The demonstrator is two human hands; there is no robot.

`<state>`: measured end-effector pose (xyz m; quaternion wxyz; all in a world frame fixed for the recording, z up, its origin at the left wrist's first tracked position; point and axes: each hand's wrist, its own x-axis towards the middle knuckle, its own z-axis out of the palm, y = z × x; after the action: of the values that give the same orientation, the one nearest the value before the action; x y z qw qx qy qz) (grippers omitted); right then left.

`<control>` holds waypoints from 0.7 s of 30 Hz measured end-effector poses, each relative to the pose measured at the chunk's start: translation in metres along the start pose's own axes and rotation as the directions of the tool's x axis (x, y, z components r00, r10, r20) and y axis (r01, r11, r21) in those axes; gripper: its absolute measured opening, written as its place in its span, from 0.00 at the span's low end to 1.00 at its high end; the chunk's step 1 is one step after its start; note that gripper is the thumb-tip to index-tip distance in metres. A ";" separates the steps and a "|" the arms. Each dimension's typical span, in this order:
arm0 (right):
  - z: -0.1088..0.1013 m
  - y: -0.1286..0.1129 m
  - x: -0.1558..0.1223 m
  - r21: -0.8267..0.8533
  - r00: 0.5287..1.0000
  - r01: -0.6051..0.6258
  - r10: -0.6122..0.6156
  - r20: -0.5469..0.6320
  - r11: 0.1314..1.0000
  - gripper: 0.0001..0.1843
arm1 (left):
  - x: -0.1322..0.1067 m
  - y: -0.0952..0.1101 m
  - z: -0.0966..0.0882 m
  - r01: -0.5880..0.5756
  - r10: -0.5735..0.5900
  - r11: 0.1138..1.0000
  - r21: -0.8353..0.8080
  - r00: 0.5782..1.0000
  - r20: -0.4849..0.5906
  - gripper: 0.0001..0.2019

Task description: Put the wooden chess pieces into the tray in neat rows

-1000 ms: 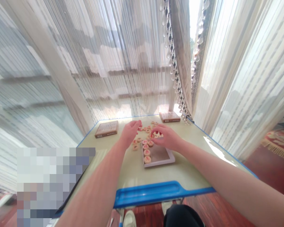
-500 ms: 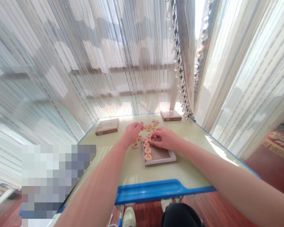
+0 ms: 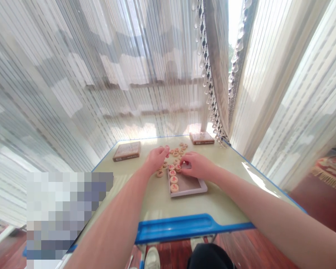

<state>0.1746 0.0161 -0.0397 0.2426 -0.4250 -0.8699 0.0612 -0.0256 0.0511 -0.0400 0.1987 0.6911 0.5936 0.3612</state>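
Round wooden chess pieces (image 3: 178, 150) with red characters lie loose on the pale table (image 3: 156, 201). A white-rimmed tray (image 3: 188, 192) holds a column of pieces (image 3: 173, 180) along its left side. My right hand (image 3: 198, 166) rests over the tray's far end, its fingertips pinched on a piece (image 3: 179, 167) at the top of the tray. My left hand (image 3: 156, 158) lies left of the tray among the loose pieces, fingers curled together towards one near its fingertips; what they hold is hidden.
A flat wooden box (image 3: 127, 151) lies at the table's far left and another box (image 3: 201, 137) at the far right. The table has a blue near edge (image 3: 184, 226). Sheer curtains and a beaded string (image 3: 210, 89) hang close behind.
My right hand came down from above the loose pieces to the tray's far end with a piece in its fingertips. My left hand barely shifted.
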 end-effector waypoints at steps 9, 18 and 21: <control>-0.003 0.005 -0.003 -0.040 0.998 0.053 -0.051 0.041 0.998 0.09 | -0.013 0.019 -0.014 0.027 -0.011 0.997 -0.066 0.973 0.230 0.11; -0.003 0.002 -0.002 -0.026 0.999 0.042 -0.042 -0.010 0.999 0.11 | -0.016 0.021 -0.019 -0.032 0.044 0.999 -0.040 0.934 0.354 0.11; -0.001 0.001 -0.002 -0.013 0.999 0.035 -0.035 0.019 0.999 0.09 | -0.017 0.022 -0.020 -0.032 0.032 0.999 -0.008 0.935 0.354 0.10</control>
<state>0.1769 0.0152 -0.0395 0.2325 -0.4107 -0.8799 0.0550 -0.0257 0.0267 -0.0158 0.2970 0.7542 0.5366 0.2346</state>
